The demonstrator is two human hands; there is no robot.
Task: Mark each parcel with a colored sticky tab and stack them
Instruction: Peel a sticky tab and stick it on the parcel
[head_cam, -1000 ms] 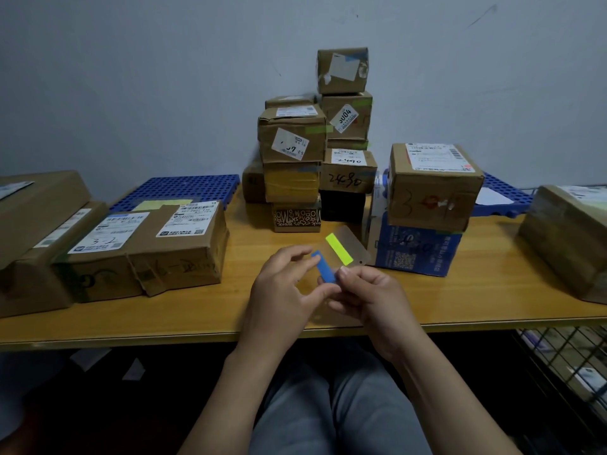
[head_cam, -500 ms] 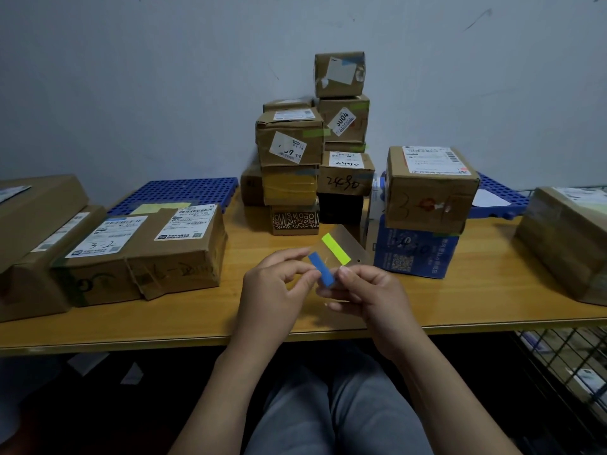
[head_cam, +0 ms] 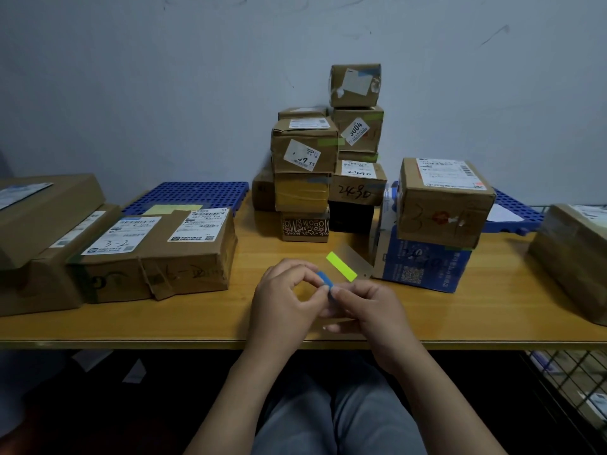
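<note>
- At lower centre, the left hand (head_cam: 285,298) pinched the blue tab (head_cam: 325,279), probably to peel it.
- The right hand (head_cam: 372,311) gripped the clear sheet (head_cam: 356,261) to steady it.
- Parcels (head_cam: 305,149) stood at upper centre.

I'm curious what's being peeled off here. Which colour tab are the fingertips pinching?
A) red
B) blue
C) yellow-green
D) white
B: the left hand pinches the blue tab at its fingertips, while the yellow-green tab lies untouched on the clear sheet that the right hand holds.
</note>
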